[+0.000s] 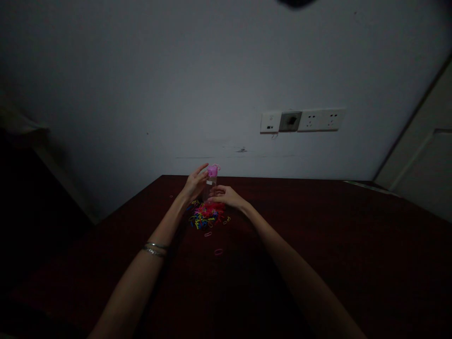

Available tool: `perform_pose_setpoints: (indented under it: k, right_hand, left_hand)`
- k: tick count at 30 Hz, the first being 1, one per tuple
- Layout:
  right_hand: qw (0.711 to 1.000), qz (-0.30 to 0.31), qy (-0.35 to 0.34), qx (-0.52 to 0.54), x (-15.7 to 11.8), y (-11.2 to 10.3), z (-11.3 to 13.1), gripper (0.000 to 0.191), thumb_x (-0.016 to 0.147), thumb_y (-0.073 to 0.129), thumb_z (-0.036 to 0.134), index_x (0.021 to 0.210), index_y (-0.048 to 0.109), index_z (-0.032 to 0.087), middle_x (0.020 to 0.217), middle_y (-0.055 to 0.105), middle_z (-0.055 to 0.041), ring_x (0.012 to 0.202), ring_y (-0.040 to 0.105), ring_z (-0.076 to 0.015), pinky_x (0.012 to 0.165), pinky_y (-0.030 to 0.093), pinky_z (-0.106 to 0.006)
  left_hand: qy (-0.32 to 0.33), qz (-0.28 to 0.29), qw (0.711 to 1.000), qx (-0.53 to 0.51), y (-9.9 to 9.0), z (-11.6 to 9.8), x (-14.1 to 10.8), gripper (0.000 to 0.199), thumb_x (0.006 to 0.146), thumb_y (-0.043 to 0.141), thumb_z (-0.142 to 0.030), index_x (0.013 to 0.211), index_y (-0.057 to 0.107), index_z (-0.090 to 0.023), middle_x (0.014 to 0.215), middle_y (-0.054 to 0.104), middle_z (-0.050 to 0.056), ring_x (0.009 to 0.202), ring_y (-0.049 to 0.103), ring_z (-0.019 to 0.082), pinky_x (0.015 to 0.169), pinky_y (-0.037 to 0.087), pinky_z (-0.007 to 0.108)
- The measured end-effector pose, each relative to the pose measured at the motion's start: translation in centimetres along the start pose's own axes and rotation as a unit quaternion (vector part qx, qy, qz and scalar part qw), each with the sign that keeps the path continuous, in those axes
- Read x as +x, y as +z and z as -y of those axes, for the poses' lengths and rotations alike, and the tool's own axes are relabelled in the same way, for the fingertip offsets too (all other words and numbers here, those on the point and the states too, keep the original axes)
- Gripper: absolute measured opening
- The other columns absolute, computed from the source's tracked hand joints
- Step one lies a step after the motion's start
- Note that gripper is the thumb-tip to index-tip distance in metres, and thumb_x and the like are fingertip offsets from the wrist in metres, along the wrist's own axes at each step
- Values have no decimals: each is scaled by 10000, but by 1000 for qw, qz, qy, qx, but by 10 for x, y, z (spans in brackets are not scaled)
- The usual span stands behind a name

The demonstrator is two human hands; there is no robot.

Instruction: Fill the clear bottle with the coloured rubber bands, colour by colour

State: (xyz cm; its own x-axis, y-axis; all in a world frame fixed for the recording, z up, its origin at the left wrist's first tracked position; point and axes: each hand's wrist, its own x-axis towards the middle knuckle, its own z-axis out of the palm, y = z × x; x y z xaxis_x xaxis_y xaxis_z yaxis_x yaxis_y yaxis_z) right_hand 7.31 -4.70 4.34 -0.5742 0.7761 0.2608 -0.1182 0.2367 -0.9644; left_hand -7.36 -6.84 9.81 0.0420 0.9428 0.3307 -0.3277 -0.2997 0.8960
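Note:
A clear plastic bottle [211,182] with a pink lid [212,171] and a pale strap stands nearly upright at the far part of the table. My left hand [195,184] is at its left side, fingers stretched out and apart beside the lid. My right hand [226,195] has its fingers curled around the bottle's lower right side. The bottle's base is partly hidden by the fingers. Just in front of it lies a loose pile of colourful small rubber bands [204,219], red, yellow, blue and pink.
Stray pink bands [219,252] lie nearer me on the dark red table [300,245]. Behind the table rises a pale wall [141,84] with sockets [319,120]. A white door [427,150] is at the right. The light is dim.

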Motion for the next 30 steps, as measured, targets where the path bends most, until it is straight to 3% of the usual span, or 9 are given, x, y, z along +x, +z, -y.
perform_pose_setpoints:
  k: [4,8,11,15,23,30]
  right_hand:
    - [994,-84,-6,-71,18,-22,-16,434,525,760,280,892,582,130,851,648,-64,750,606,-145,720,490,-289]
    - [967,-193,-23,-162,40,-47,-38,442,557,732,286,945,599,123,897,658,-70,739,605,-141,715,484,-288]
    - [950,-222,-18,-217,54,-58,-52,437,576,719,281,966,610,118,893,665,-72,741,609,-147,716,482,-291]
    - [938,-229,0,-259,66,-60,-60,473,591,716,274,1018,606,104,948,664,-97,793,617,-166,738,480,-295]
    - [942,-195,32,-273,78,-65,-72,525,630,699,241,1112,568,79,1051,643,-127,892,617,-174,805,465,-284]
    - [937,-162,12,-309,87,-67,-81,515,642,692,263,1121,575,114,1032,654,-106,905,619,-184,819,466,-305]
  left_hand:
    - [15,-45,999,-16,-13,0,3,459,714,625,-244,1148,493,-175,1016,646,109,927,601,195,798,447,317]
    - [22,-96,995,-11,-30,3,4,461,716,604,-230,1154,480,-162,1055,635,124,968,596,206,840,437,347]
    - [19,-129,991,-12,-39,5,5,441,706,586,-192,1136,495,-152,1022,649,118,928,613,198,832,442,348]
    - [19,-159,987,-4,-47,7,7,421,687,579,-165,1104,522,-150,947,669,101,877,625,187,796,454,336]
    - [4,-186,983,0,-52,11,8,427,634,604,-141,1057,540,-146,877,672,86,809,629,178,723,468,306]
    - [-6,-203,979,4,-53,13,8,428,622,600,-137,1046,549,-150,822,671,63,759,628,164,682,470,289]
